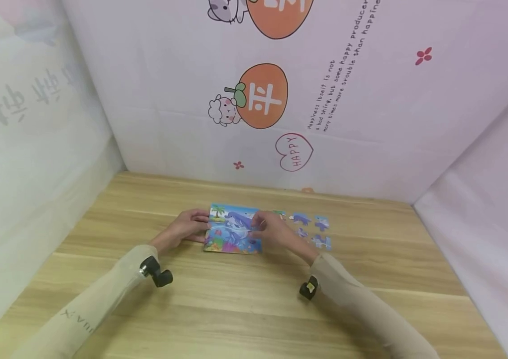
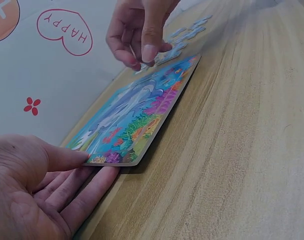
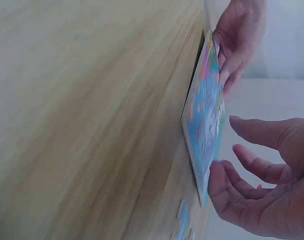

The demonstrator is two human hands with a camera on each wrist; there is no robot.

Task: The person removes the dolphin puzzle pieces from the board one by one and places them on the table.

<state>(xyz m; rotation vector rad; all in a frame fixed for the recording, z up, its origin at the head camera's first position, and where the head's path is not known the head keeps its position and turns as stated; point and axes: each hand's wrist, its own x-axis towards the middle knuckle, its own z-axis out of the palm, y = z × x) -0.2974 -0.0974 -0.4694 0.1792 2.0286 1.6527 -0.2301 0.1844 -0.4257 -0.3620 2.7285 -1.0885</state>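
A dolphin picture puzzle board [image 1: 231, 234] with a bright undersea scene lies in the middle of the wooden table. My left hand [image 1: 186, 227] grips its left edge, thumb [image 2: 66, 159] on top and fingers underneath; in the left wrist view that edge is lifted slightly. Over the board's right side hovers my right hand [image 1: 273, 230]. In the right wrist view, its fingers [image 3: 224, 190] are bent loosely and apart from the thumb, with nothing between them. Loose jigsaw pieces [image 1: 322, 223] lie to the right of the board, some partly hidden by the right hand.
The wooden table [image 1: 236, 309] reaches back to a white printed cloth [image 1: 182, 124]. More cloth hangs along the left [image 1: 25, 174] and right [image 1: 487, 199] sides. Several puzzle pieces sit spaced out beyond the right hand, among them a dolphin piece [image 1: 301, 219].
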